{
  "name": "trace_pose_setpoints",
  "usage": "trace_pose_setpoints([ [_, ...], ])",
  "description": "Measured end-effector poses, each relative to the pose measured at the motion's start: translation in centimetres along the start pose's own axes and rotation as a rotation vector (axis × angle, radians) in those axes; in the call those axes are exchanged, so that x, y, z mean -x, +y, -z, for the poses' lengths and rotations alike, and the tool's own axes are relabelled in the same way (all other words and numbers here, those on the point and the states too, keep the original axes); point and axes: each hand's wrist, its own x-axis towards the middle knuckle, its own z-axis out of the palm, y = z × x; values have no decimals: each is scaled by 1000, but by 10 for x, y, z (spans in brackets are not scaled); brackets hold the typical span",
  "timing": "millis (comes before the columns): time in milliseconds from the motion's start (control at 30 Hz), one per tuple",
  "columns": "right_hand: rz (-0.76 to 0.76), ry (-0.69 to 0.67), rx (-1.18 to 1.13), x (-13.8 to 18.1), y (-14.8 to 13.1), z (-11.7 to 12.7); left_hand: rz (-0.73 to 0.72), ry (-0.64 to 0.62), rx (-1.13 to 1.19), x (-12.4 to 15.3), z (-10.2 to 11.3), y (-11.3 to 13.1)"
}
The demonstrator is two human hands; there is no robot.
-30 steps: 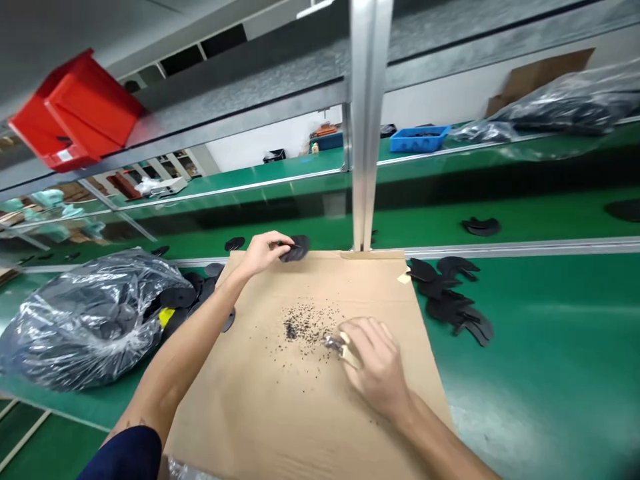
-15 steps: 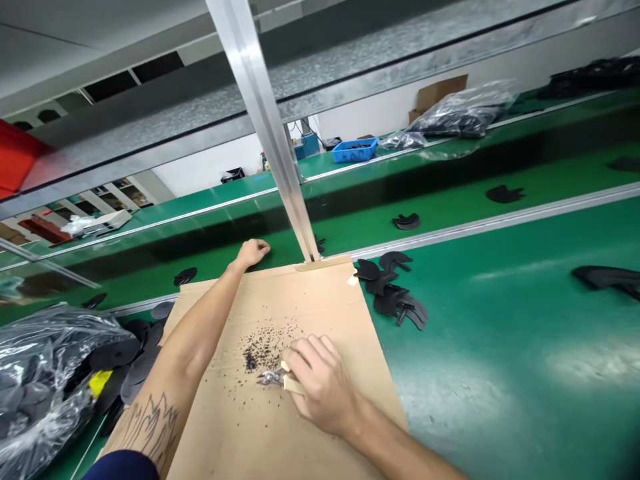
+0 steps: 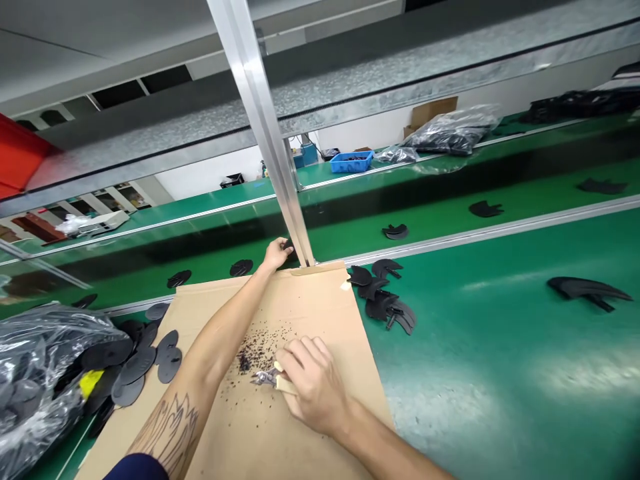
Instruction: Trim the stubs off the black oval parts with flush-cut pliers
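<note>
My left hand (image 3: 278, 254) reaches across the cardboard to the green belt, fingers closed at the edge of a dark plastic piece (image 3: 291, 249) beside the metal post. In my right hand (image 3: 313, 383) is a pair of nippers (image 3: 266, 378) with cream handles, its jaws pointing left, low over the cardboard sheet (image 3: 300, 440). Tiny black clippings (image 3: 250, 358) lie scattered around the jaws. Another black curved part (image 3: 241, 268) rests on the belt left of my left hand.
A metal post (image 3: 273, 140) rises at the cardboard's far edge. Black blade-shaped parts (image 3: 383, 303) lie in a group right of the cardboard. At left, a clear plastic bag (image 3: 55, 353) sits beside flat black pieces (image 3: 135, 367). A blue bin (image 3: 351, 162) stands behind the belt.
My left hand has moved right along the belt to the post, uncovering a black part. Belt parts have shifted slightly left. My right hand keeps the nippers over the clippings.
</note>
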Motion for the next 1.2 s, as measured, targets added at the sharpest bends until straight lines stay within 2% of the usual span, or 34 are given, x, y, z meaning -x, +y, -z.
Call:
trace_pose_setpoints([
  [133,15,47,-33,-5,1,6,21,116,110,40,46,0],
  [267,-4,162,-104,-12,1,10,7,201,206,123,80,-4],
  [333,-99,228,-166,-17,2,10,5,177,249,173,84,-5],
  [367,-138,228,-217,-19,2,9,-14,93,316,197,82,-5],
  [433,-187,137,-359,-24,3,8,-21,-36,400,237,75,-5],
  [533,-253,-28,-521,-27,2,5,-10,-99,413,273,73,-4],
  [600,-304,-85,-562,-27,-1,5,-37,-110,229,281,87,-5],
  [667,-352,-101,-576,-27,-3,5,-88,-80,-105,281,114,-9],
  [700,-374,-97,-578,-27,-4,5,-90,-27,-231,279,131,-12],
  [767,-411,-81,-579,-29,-4,6,-29,88,-356,273,167,-22],
  [800,-427,-73,-581,-30,-4,6,48,157,-520,270,183,-28],
  [833,-441,-64,-584,-31,-4,6,117,189,-622,268,196,-35],
  [900,-464,-47,-595,-33,-3,6,174,224,-687,267,214,-46],
  [1000,-488,-34,-618,-35,-2,6,147,228,-591,268,221,-54],
  [1100,-508,-34,-638,-35,-2,7,96,213,-441,268,210,-52],
  [1200,-526,-46,-673,-35,-3,8,94,177,37,264,185,-41],
])
